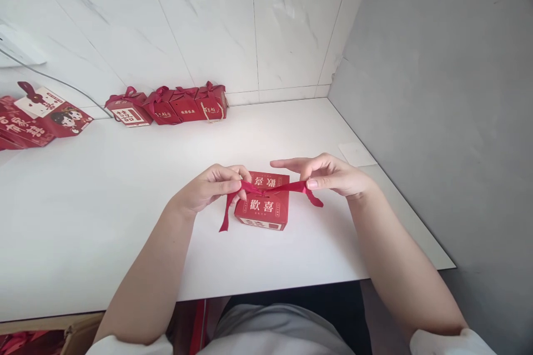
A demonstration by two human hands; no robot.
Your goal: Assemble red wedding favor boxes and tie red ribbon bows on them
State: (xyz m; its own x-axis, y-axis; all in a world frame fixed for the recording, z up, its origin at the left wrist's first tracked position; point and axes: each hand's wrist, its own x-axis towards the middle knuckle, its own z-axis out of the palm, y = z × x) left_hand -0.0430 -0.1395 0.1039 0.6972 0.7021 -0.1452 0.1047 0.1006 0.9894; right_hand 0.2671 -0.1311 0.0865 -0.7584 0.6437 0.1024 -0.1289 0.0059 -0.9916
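Observation:
A small red gift box [263,208] with white characters sits on the white table [125,205] in front of me. A red ribbon [270,187] stretches taut across its top. My left hand [212,186] pinches the ribbon's left part, and a loose end [225,217] hangs down toward the table. My right hand [328,175] pinches the right part between thumb and finger, with a short tail [315,198] trailing below it.
A row of several red ribboned boxes [169,104] stands against the far tiled wall. Larger red boxes [39,116] lie at the far left. A grey wall [437,94] bounds the table on the right. A white card [357,153] lies near the right edge.

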